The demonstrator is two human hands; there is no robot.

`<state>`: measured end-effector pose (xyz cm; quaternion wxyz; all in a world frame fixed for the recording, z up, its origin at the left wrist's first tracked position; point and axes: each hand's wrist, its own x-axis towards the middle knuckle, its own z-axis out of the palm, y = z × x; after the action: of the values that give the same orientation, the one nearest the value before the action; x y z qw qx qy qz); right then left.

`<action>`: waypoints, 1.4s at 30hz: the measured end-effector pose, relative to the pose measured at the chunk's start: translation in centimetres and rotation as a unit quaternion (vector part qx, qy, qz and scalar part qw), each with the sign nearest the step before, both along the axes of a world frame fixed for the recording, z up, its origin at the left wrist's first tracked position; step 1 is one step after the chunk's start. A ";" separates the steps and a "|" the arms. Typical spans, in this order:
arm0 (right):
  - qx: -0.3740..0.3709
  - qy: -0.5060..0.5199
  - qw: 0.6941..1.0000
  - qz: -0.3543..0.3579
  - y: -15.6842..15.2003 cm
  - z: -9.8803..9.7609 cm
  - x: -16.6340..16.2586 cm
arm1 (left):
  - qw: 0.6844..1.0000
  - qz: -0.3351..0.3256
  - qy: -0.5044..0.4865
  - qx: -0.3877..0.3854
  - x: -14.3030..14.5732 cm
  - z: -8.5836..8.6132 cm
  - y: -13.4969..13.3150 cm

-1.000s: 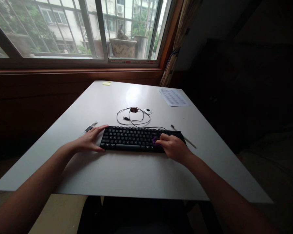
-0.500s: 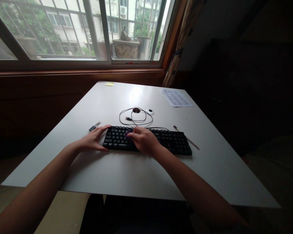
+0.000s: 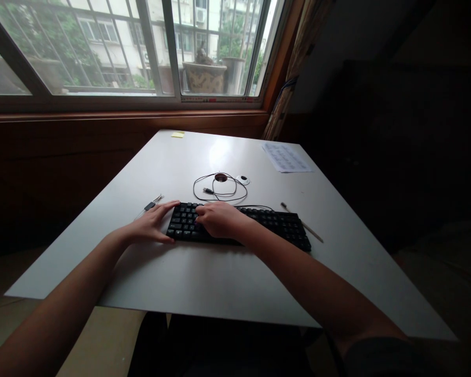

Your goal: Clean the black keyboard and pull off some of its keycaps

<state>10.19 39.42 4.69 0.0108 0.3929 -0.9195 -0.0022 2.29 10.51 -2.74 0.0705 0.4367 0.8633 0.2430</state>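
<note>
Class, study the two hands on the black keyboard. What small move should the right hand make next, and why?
Probably slide the right hand rightward along the rows: it sits on the left half of the keyboard, almost at the left hand bracing that end.

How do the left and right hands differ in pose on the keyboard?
The left hand braces the keyboard at its left end, fingers spread; the right hand lies curled on top of the keys. The left hand rests mostly on the table; the right hand sits over the keyboard. Both touch it.
</note>
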 end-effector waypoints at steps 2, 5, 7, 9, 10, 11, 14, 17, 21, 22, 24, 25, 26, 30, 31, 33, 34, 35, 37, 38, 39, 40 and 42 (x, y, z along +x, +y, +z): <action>-0.018 -0.026 0.999 -0.007 0.1 0.1 -0.5 | 1.000 0.001 0.001 -0.003 0.0 0.0 0.0; -0.049 -0.067 0.996 -0.018 0.4 0.1 -1.0 | 1.000 -0.001 0.004 -0.005 -0.1 0.0 0.0; -0.058 -0.080 0.995 -0.017 0.4 0.1 -1.0 | 1.000 -0.005 0.005 -0.001 -0.1 0.0 0.1; -0.062 -0.086 0.994 -0.014 0.1 0.1 -1.1 | 1.000 -0.006 0.003 0.002 -0.1 0.0 0.1; -0.065 -0.089 0.994 -0.013 0.0 0.1 -1.1 | 1.000 -0.005 0.002 0.003 0.0 0.0 0.1; -0.070 -0.095 0.993 -0.013 -0.1 0.1 -1.2 | 1.000 -0.004 0.000 0.003 0.0 0.0 0.1; -0.108 -0.127 0.986 -0.016 0.1 -0.1 -1.5 | 1.000 0.001 -0.004 0.002 0.0 0.0 0.1; -0.189 -0.189 0.964 -0.007 1.4 -0.6 -1.6 | 1.000 0.000 -0.006 0.002 0.0 0.1 0.1; -0.326 -0.203 0.921 -0.068 3.7 -1.0 -1.2 | 1.000 -0.001 -0.007 0.006 0.0 0.1 0.0; -0.350 -0.183 0.914 -0.094 4.1 -1.0 -1.1 | 1.000 -0.002 -0.007 0.008 0.1 0.1 0.0; -0.375 -0.137 0.908 -0.125 4.7 -1.1 -1.0 | 1.000 -0.002 -0.007 0.009 0.1 0.1 0.1; -0.376 -0.118 0.910 -0.130 4.7 -1.2 -0.9 | 1.000 -0.001 -0.008 0.008 0.1 0.1 0.1; -0.370 -0.102 0.914 -0.129 4.7 -1.2 -0.9 | 1.000 0.000 -0.009 0.006 0.1 0.1 0.1; -0.300 -0.071 0.944 -0.119 3.2 -1.6 -0.4 | 1.000 0.002 -0.010 0.002 0.2 0.3 0.1; -0.277 -0.066 0.952 -0.115 2.7 -1.8 -0.3 | 1.000 0.002 -0.008 0.002 0.2 0.3 0.1; -0.228 -0.057 0.967 -0.103 1.7 -2.0 0.2 | 1.000 0.002 -0.004 0.002 0.3 0.3 0.1; -0.201 -0.050 0.974 -0.096 1.3 -2.0 0.4 | 1.000 0.002 -0.002 0.001 0.3 0.4 0.1; -0.172 -0.040 0.980 -0.091 0.9 -2.0 0.5 | 1.000 0.002 0.000 0.000 0.3 0.4 0.1; -0.117 -0.021 0.990 -0.081 0.4 -1.8 0.8 | 1.000 -0.001 0.003 0.001 0.2 0.3 0.1; -0.092 -0.014 0.993 -0.073 0.3 -1.6 0.9 | 1.000 -0.003 0.003 0.001 0.2 0.3 0.1; -0.072 -0.008 0.995 -0.063 0.2 -1.3 1.0 | 1.000 -0.004 0.004 0.001 0.2 0.3 0.1; -0.055 -0.003 0.997 -0.053 0.2 -1.1 1.0 | 1.000 -0.005 0.004 0.001 0.2 0.2 0.1; -0.034 0.002 0.999 -0.037 0.2 -0.6 0.9 | 1.000 -0.005 0.006 0.000 0.2 0.2 0.1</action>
<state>11.12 39.59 4.14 0.0260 0.3578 -0.9330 0.0278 2.45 10.60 -2.50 0.0664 0.4426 0.8615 0.2396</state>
